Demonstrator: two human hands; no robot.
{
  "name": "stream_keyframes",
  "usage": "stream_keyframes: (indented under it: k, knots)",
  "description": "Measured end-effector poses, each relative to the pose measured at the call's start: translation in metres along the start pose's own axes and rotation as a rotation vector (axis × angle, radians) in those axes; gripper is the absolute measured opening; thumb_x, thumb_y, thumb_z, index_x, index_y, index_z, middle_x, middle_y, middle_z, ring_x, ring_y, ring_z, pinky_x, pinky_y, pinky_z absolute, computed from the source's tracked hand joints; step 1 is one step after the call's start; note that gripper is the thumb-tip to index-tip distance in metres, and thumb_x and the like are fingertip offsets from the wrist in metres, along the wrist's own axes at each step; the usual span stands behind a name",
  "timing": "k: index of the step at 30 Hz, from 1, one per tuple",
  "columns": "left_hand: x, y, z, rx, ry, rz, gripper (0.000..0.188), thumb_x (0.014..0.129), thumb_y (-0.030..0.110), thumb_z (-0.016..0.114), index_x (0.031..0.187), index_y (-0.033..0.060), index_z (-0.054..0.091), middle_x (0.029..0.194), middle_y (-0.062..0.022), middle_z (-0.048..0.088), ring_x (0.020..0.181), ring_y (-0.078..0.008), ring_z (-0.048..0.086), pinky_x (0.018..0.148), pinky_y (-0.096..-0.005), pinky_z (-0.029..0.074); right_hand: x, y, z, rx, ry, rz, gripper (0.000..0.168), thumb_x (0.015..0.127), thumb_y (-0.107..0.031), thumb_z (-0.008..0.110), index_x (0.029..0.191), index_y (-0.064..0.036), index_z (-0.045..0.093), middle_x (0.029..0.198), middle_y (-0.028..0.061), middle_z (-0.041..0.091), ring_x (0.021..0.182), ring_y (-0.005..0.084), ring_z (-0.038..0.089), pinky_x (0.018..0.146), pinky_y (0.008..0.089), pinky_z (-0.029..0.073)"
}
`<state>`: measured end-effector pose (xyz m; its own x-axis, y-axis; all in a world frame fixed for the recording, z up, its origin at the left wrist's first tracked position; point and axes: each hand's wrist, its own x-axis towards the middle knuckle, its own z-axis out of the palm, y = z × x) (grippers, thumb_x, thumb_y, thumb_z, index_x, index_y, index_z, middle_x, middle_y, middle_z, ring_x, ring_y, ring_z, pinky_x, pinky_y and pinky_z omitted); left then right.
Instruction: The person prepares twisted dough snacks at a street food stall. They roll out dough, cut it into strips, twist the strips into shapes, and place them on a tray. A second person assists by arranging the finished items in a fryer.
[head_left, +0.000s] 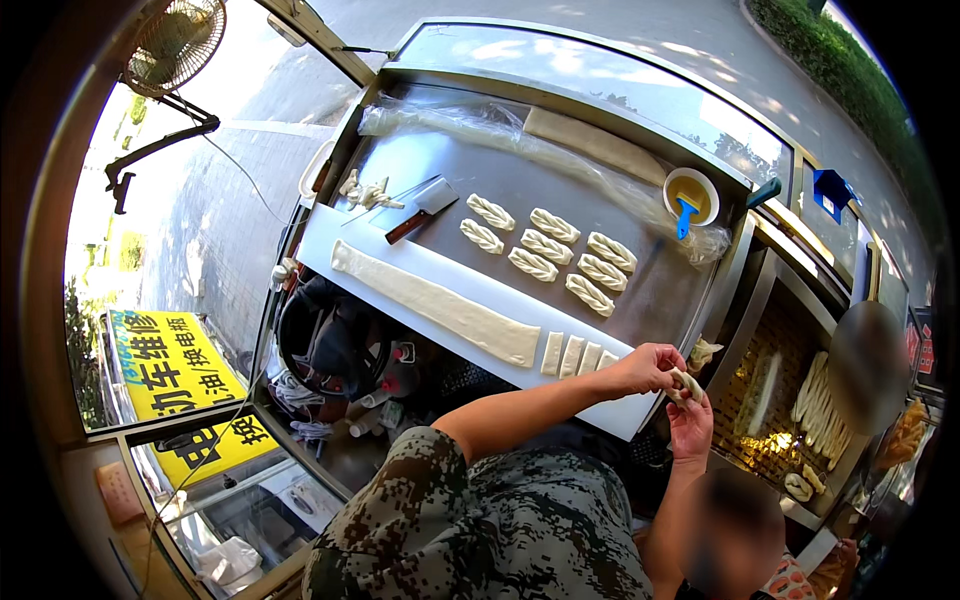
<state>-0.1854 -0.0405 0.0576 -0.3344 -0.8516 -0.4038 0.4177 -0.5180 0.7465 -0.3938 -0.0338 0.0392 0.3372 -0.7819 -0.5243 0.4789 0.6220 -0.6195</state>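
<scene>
My left hand (651, 369) and my right hand (690, 426) meet past the right end of a white cutting board (621, 414). Between them they grip a twisted piece of dough (685, 384), its ends partly covered by fingers. Along the board lies a long flat dough strip (442, 307). Several short cut dough pieces (571, 355) sit side by side between that strip and my left forearm. Beyond the board, several twisted dough pieces (546, 246) rest in short rows on the metal worktop (442, 161).
A cleaver (424, 208) and dough scraps (367, 190) lie at left. Plastic film (480, 124) and a dough slab (592, 146) run along the back. A bowl (714, 198) holds yellowish liquid and a blue brush (685, 216). Right: a fryer (750, 330) with frying dough (817, 405); another person (731, 532) stands close.
</scene>
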Motion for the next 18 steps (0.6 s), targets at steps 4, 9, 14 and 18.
stream_keyframes:
  k: [4, 9, 14, 18]
  knots:
    - [-0.002, -0.025, -0.001, -0.003, 0.076, -0.035, 0.015, 0.082, 0.009, 0.064, 0.095, 0.0062, 0.058, 0.076, -0.0004, 0.063, 0.057, -0.0062, 0.052, 0.046, -0.0212, 0.038, 0.002, 0.021, -0.02, -0.289, 0.329, -0.103, 0.029, 0.089, -0.001, 0.057, 0.118, -0.005, 0.058, 0.095, 0.0045, 0.066, 0.073, 0.0106, 0.064, 0.058, 0.0225, 0.053]
    - [-0.012, -0.036, -0.016, -0.109, 0.224, -0.117, 0.013, 0.082, 0.007, 0.061, 0.094, 0.0064, 0.057, 0.078, -0.0042, 0.065, 0.057, -0.0091, 0.056, 0.048, -0.0228, 0.045, -0.004, 0.033, -0.078, -0.023, 0.615, -0.223, 0.027, 0.089, 0.0, 0.054, 0.115, -0.004, 0.057, 0.093, 0.0054, 0.064, 0.074, 0.0126, 0.062, 0.063, 0.0247, 0.055]
    - [-0.025, -0.035, -0.077, -0.374, 0.459, -0.032, 0.01, 0.083, 0.004, 0.061, 0.092, 0.0071, 0.058, 0.078, -0.0056, 0.065, 0.059, -0.0099, 0.059, 0.051, -0.0252, 0.05, -0.052, 0.015, -0.202, 0.181, 0.881, -0.383, 0.028, 0.086, 0.002, 0.052, 0.113, -0.003, 0.058, 0.09, 0.0061, 0.063, 0.074, 0.0142, 0.061, 0.066, 0.0247, 0.056]
    - [-0.026, -0.041, -0.099, -0.429, 0.457, -0.114, 0.018, 0.083, 0.005, 0.063, 0.1, 0.0085, 0.056, 0.082, -0.0048, 0.065, 0.062, -0.0095, 0.059, 0.054, -0.0242, 0.051, -0.083, 0.017, -0.202, -0.047, 0.87, -0.303, 0.027, 0.085, -0.001, 0.054, 0.112, -0.004, 0.059, 0.089, 0.0049, 0.062, 0.074, 0.0145, 0.061, 0.062, 0.0258, 0.055]
